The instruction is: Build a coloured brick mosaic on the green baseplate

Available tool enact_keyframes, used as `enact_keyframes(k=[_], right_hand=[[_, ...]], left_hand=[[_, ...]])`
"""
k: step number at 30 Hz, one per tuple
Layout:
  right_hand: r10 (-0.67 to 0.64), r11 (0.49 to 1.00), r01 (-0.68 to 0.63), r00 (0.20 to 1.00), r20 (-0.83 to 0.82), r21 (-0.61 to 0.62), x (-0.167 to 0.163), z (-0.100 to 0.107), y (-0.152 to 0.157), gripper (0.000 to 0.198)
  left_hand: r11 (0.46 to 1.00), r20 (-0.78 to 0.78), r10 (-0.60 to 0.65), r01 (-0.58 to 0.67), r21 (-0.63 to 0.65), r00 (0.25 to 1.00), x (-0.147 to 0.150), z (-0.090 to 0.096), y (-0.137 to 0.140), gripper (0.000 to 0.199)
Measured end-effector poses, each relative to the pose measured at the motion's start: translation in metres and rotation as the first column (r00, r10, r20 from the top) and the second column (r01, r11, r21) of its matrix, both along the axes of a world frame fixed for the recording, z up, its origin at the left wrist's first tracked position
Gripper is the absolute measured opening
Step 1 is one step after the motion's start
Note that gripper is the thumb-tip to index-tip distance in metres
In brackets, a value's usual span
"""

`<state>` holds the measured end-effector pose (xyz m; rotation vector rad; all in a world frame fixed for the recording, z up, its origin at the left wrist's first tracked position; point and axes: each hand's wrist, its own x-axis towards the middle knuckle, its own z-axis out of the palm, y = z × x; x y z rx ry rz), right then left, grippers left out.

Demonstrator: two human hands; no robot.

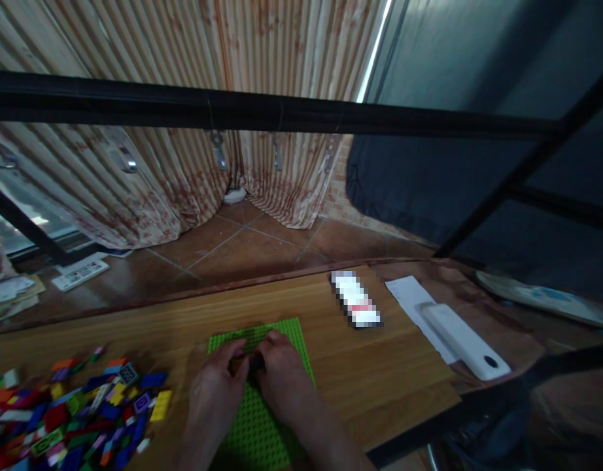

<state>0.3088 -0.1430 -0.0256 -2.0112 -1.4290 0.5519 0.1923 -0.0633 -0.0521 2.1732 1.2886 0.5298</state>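
Note:
A green studded baseplate [262, 432] lies on the wooden table, running beneath both hands. Over its upper left part, my left hand [220, 379] has thumb and forefinger curled together, with something dark between them. Close beside it, my right hand [282, 373] is closed, its fingertips bent down around a small dark piece near the plate. The kind of piece in either hand is too shaded and covered to make out. To the left of my left hand is a pile of loose toy bricks [76, 412] in many colours.
A phone [356, 299] with a lit, blurred screen lies right of the plate. Beyond it are a white sheet [414, 307] and a white oblong device [465, 340]. A dark metal bar [282, 112] crosses in front of the curtains [159, 176]. Brown floor tiles [242, 245] show behind the table.

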Motion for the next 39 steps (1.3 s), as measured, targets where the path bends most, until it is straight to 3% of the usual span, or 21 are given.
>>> enact_keyframes(k=[8, 21, 32, 39], right_hand=[[-0.003, 1.0, 0.005, 0.998, 0.055, -0.028, -0.001, 0.002, 0.0, 0.023], [-0.007, 0.999, 0.009, 0.996, 0.085, -0.03, -0.002, 0.002, 0.002, 0.02], [-0.002, 0.998, -0.003, 0.997, 0.083, 0.055, 0.001, -0.006, 0.001, 0.02], [-0.006, 1.0, 0.007, 0.997, 0.082, -0.013, 0.001, -0.001, 0.001, 0.02]], left_hand=[[0.999, -0.023, 0.001, -0.002, -0.044, 1.0, 0.0, -0.005, 0.007, 0.032], [0.996, -0.11, -0.042, 0.034, -0.08, 0.993, 0.001, 0.004, 0.01, 0.036], [0.981, 0.064, -0.191, 0.188, 0.057, 0.979, -0.011, -0.008, 0.008, 0.027], [0.973, 0.099, -0.229, 0.225, 0.052, 0.968, -0.012, -0.005, 0.009, 0.025]])
